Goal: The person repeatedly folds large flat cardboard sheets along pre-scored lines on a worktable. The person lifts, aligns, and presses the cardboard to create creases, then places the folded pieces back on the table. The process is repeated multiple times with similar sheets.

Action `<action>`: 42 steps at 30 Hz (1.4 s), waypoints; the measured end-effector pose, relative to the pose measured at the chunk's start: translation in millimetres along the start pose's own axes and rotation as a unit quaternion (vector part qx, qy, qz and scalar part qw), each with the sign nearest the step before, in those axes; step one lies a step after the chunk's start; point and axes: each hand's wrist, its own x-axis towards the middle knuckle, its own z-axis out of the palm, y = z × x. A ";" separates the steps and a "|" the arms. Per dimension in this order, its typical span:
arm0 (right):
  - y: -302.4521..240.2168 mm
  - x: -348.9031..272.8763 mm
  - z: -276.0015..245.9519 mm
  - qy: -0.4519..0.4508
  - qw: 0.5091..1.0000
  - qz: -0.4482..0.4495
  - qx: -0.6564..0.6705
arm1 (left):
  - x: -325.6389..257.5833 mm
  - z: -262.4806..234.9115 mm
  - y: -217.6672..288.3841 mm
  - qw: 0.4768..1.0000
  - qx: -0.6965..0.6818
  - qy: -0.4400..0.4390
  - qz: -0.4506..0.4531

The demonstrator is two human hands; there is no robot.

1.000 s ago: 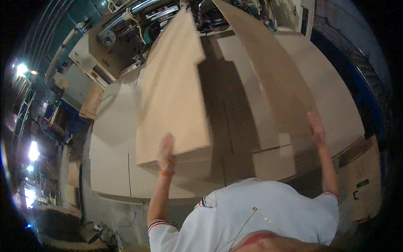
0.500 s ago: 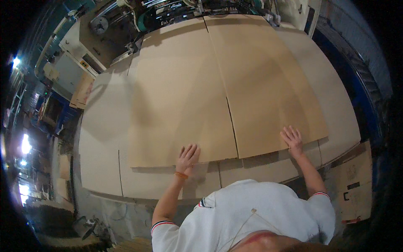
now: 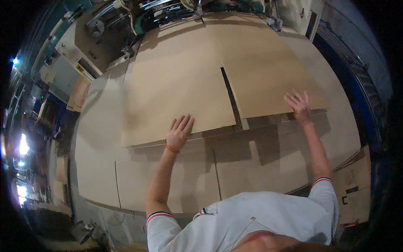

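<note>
A large brown cardboard sheet (image 3: 176, 84) with a dark slot between its two near flaps lies over wider cardboard sheets (image 3: 176, 172). My left hand (image 3: 180, 132) rests on the near edge of its left flap, fingers stretched out. At the near edge of the right flap, my right hand (image 3: 299, 105) has its fingers spread, palm toward the board; its thumb side is partly hidden. Both flaps' near edges stand slightly above the sheets below and cast shadows on them. The sheet's far end lies by the machine.
A machine with rollers and metal parts (image 3: 168, 10) stands at the far end of the sheets. Pale machine housings flank it, one cabinet (image 3: 79, 46) at the left. Cardboard boxes (image 3: 354, 189) stand at the lower right, and a blue frame (image 3: 336, 63) runs along the right side.
The upper sheet has slid away from me toward the machine, both hands moving forward with it. Its slot looks longer and wider, and more of the lower sheets shows.
</note>
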 end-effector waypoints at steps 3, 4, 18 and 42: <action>-17.1 -19.5 36.3 0.000 0.988 0.153 0.008 | -21.8 37.7 8.7 0.997 0.077 0.018 -0.016; -30.8 -32.0 41.0 -0.051 0.986 0.151 0.051 | -36.2 44.3 10.3 0.995 0.076 -0.026 -0.058; -49.1 -15.7 123.0 0.178 0.979 0.063 -0.082 | -24.8 30.6 -91.9 0.995 0.100 0.011 -0.003; 26.2 147.3 234.0 0.195 0.977 0.084 0.020 | 123.4 129.0 -190.7 0.983 0.173 0.024 0.064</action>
